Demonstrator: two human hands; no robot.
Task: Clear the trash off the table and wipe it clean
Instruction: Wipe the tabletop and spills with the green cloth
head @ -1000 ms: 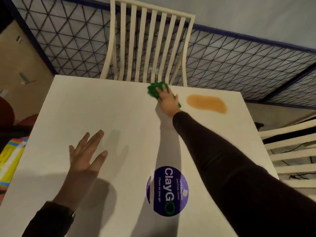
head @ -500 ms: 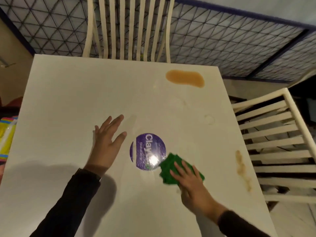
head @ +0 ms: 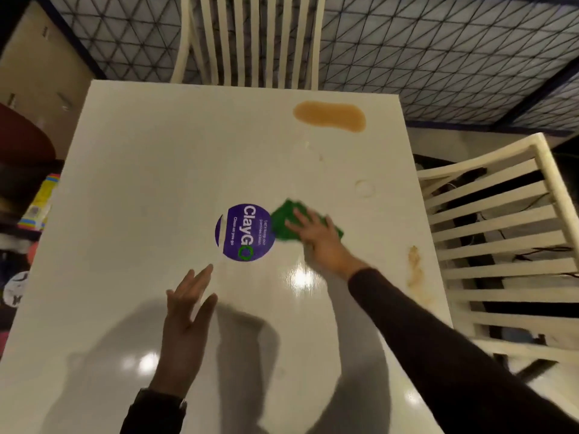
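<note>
Green cloth lies crosswise under right hand.

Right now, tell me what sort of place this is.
Probably a shared pantry or canteen: a white table with a round ClayGo clean-as-you-go sticker, and white slatted chairs at two sides.

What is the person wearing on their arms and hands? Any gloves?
No gloves: the left hand and the right hand are bare. Both arms wear long, dark, plain sleeves that reach the wrists: the left sleeve and the right sleeve. No rings show. A band may sit at the left cuff, but it is too dim to tell.
</note>
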